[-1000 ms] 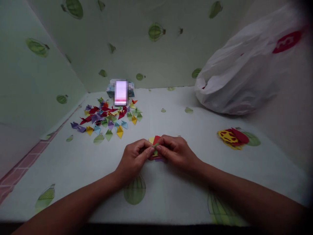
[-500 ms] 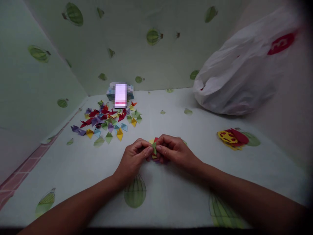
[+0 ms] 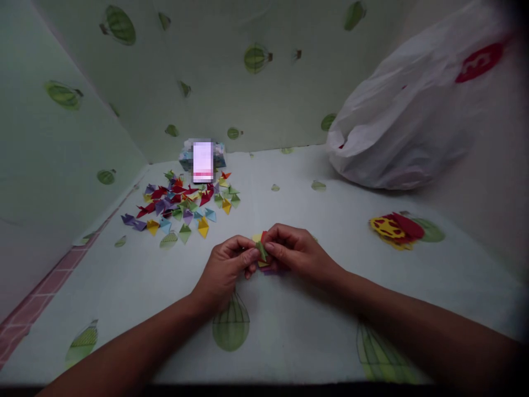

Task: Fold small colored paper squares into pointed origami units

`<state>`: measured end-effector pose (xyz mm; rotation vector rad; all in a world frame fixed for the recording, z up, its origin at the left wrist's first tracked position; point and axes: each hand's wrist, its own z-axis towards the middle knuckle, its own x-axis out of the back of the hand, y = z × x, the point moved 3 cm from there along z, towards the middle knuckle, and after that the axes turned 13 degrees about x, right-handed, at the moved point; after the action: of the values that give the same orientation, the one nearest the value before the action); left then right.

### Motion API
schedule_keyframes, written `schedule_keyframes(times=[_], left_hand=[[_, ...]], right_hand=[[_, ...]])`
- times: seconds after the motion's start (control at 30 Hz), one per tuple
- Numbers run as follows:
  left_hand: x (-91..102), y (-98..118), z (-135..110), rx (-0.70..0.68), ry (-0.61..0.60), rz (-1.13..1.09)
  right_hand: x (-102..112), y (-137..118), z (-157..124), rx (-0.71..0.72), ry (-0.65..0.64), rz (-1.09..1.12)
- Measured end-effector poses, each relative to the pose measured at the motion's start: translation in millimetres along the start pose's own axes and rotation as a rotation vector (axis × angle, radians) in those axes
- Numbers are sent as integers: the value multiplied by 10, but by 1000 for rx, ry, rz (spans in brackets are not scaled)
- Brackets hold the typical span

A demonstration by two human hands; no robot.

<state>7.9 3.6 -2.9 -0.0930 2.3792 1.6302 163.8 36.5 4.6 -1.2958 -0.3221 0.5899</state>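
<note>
A small piece of folded green paper [image 3: 262, 251] is pinched between my two hands at the middle of the table. My left hand [image 3: 231, 264] grips its left side with thumb and fingers. From the right, my right hand [image 3: 300, 252] holds the other side, its fingers curled. Just beneath and behind the fingers lie coloured paper sheets [image 3: 264, 264], yellow, red and purple, mostly hidden by my hands. Farther left spreads a pile of folded paper cranes [image 3: 177, 201] in red, purple, green, yellow and blue.
A lit phone [image 3: 203, 161] leans on a patterned box [image 3: 185, 158] behind the pile. At the right stands a large white plastic bag [image 3: 397, 127]. Red and yellow paper cutouts [image 3: 392, 230] lie in front of it. Balloon-print walls enclose the back and left.
The green paper is tilted a little differently between my fingertips. My hands stay nearly in place, and the whole view has shifted slightly.
</note>
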Motion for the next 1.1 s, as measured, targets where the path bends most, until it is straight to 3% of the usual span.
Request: schedule_keyframes(times=[0.27,0.5,0.8,1.1], left_hand=[[1,-3,0,1,25,-3],[-17,46,-18,-92,15,125],[-10,-7,1,22,-34,55],[-21,-33,2,67,-70,-10]], right_hand=[[9,-125,-28,290,25,-542],[-41,-69,-71,265,-10,-464],[-22,-122,-85,413,20,-653],[-27,-133,-80,414,11,-663]])
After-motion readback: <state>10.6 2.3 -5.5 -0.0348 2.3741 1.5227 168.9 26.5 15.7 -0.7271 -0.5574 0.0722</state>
